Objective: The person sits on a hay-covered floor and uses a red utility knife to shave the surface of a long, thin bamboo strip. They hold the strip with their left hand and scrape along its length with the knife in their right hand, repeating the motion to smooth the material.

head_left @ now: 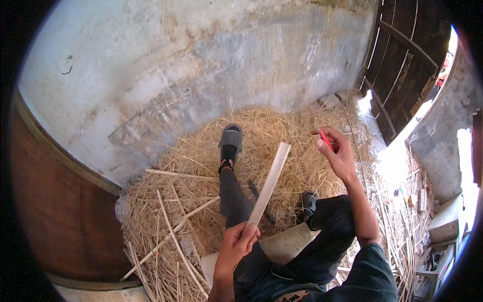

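My left hand (237, 245) is closed round the lower end of a flat, pale bamboo slat (270, 183). The slat slants up and to the right, its far end free above the straw. Raised to the right of it, my right hand (338, 153) pinches a slim red object (326, 140) between thumb and fingers. Its kind is too small to make out, and part of it is hidden in the hand. The two hands are well apart, and the red object does not touch the slat.
Shavings and straw-like strips (201, 146) cover the floor around my legs. Long thin strips (173, 234) lie at the left. A dark, long object (255, 190) lies between my feet. A stained wall (211, 60) stands ahead, a dark plank door (402, 65) at the far right.
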{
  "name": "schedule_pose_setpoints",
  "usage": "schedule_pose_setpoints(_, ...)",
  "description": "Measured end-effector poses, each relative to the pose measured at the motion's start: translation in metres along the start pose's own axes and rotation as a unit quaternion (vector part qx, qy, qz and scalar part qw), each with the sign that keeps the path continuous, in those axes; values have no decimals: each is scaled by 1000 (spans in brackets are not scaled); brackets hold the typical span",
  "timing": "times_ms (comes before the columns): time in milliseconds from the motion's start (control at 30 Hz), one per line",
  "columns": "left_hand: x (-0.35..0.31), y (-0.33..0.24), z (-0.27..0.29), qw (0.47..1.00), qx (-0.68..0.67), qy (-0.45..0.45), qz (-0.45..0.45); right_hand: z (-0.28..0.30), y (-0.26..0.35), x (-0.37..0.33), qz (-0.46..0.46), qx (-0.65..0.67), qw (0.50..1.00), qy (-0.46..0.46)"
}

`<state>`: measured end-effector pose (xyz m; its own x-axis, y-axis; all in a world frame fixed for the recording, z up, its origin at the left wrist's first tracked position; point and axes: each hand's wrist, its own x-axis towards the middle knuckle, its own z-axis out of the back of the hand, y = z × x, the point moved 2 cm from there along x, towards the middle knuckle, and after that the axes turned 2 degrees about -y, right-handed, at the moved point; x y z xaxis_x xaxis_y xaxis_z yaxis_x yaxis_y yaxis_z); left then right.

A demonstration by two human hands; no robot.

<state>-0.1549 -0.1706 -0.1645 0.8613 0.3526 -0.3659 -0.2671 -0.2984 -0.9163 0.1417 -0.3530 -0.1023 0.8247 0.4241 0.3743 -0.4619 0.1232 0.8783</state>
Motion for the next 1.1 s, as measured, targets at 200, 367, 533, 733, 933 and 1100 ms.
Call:
schedule_pose_setpoints(200,18,0,-12,990,-57,127,37,-23,17,-17,-85,184,968,148)
schedule_pose_setpoints(367,21,-5,-24,993,-5,116,-3,-24,9,-19,-109,188,966,141)
schedule_pose_setpoints(533,21,-1,-30,960,214,9,-179,-20,13,-20,-100,188,971,105)
schedule_pose_setpoints(733,16,-12,-39,950,229,-29,-208,-14,21,-21,-31,186,981,54)
schedule_pose_setpoints(933,11,-34,-40,964,176,-47,-193,-1,32,-37,88,-39,995,2)
schedule_pose_setpoints(1100,12,-35,-43,966,159,-44,-199,-29,50,-58,305,-146,938,80)
